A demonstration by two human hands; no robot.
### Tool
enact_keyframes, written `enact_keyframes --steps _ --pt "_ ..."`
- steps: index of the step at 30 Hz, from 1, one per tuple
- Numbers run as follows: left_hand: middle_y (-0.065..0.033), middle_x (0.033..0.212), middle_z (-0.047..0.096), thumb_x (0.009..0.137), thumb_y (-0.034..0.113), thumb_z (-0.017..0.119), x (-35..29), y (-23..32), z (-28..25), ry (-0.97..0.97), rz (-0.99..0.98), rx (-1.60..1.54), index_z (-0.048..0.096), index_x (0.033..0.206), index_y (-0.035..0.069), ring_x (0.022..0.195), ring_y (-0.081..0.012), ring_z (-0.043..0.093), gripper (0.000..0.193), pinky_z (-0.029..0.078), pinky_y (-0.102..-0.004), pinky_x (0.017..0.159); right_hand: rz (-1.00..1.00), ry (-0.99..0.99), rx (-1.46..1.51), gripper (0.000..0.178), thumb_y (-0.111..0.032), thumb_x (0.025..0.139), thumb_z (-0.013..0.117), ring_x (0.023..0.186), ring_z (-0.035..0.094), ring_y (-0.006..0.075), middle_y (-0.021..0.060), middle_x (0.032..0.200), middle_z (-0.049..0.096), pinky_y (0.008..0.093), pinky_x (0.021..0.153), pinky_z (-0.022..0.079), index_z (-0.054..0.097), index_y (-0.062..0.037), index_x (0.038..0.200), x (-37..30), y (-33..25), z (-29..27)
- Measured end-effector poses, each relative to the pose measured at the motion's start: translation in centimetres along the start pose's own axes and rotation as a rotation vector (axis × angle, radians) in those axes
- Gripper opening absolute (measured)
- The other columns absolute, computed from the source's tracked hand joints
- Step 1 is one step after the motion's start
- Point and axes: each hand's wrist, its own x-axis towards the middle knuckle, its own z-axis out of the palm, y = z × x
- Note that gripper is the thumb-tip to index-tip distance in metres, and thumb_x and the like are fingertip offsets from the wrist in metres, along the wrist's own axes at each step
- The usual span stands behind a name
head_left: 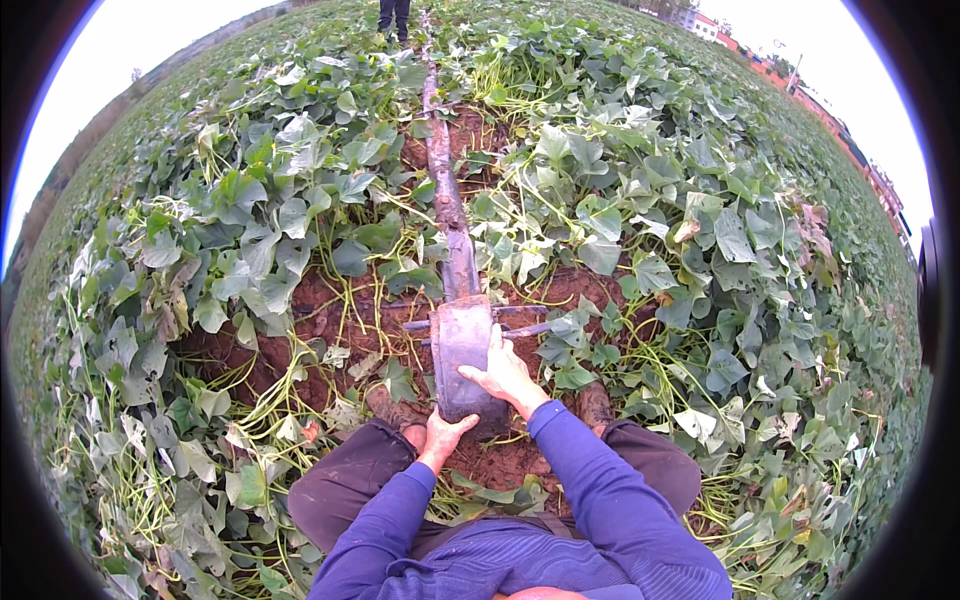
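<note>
A long flat dark hose (458,258), smeared with soil, runs from the far field toward me. Its near part (466,345) is broader and lies between my knees, over bare reddish soil. My left hand (442,437) grips the lower left corner, thumb on top and fingers mostly hidden beneath. On the right edge is my right hand (508,380), its thumb laid across the surface and its index finger stretched along the side. Thin dark tubes (525,330) stick out on both sides of the broad part, just beyond my hands.
Dense green leafy vines (690,230) cover the field on both sides, with pale stems trailing over reddish soil (335,310). Two muddy shoes (595,408) flank the hose end. Another person's dark-trousered legs (394,15) stand at the far end. Buildings (705,25) line the upper right.
</note>
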Motion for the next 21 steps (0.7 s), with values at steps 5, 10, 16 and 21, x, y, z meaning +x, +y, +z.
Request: enact_keyframes --steps 5,10,16,21 --pt "-0.0115 0.123 0.073 0.075 0.021 0.097 0.22 -0.65 -0.22 0.017 0.001 0.025 0.06 0.134 -0.003 0.11 -0.0201 0.068 0.074 0.053 -0.0346 0.1 0.007 -0.016 0.008 0.128 -0.06 0.083 0.079 0.137 0.05 0.052 0.0401 0.151 0.039 0.0491 0.112 0.046 0.004 0.0052 0.164 -0.1 -0.38 -0.17" --pt "-0.012 0.123 0.073 0.074 0.021 0.097 0.0 -0.11 0.0 0.019 0.002 0.012 0.06 0.133 -0.004 0.11 -0.02 0.068 0.074 0.053 -0.0346 0.1 0.009 -0.02 -0.006 0.128 -0.061 0.083 0.078 0.137 0.05 0.0517 0.0392 0.153 0.037 0.0502 0.113 0.045 0.004 0.0048 0.165 -0.07 -0.19 -0.1" --pt "-0.0109 0.123 0.072 0.077 0.018 0.094 -0.12 0.19 0.02 0.005 -0.012 0.024 0.062 0.133 -0.003 0.11 -0.0212 0.067 0.068 0.052 -0.0355 0.101 0.035 -0.042 -0.002 0.13 -0.062 0.083 0.078 0.137 0.05 0.052 0.038 0.154 0.038 0.051 0.113 0.046 0.003 0.0052 0.165 -0.06 -0.21 -0.09" --pt "-0.0136 0.122 0.073 0.074 0.023 0.097 0.19 -0.61 -0.3 0.019 -0.014 0.046 0.06 0.133 -0.006 0.108 -0.0208 0.069 0.075 0.054 -0.0353 0.099 0.032 -0.049 -0.008 0.13 -0.063 0.083 0.078 0.136 0.051 0.0523 0.0382 0.153 0.038 0.0515 0.112 0.046 0.002 0.0057 0.165 0.0 -0.16 0.02"
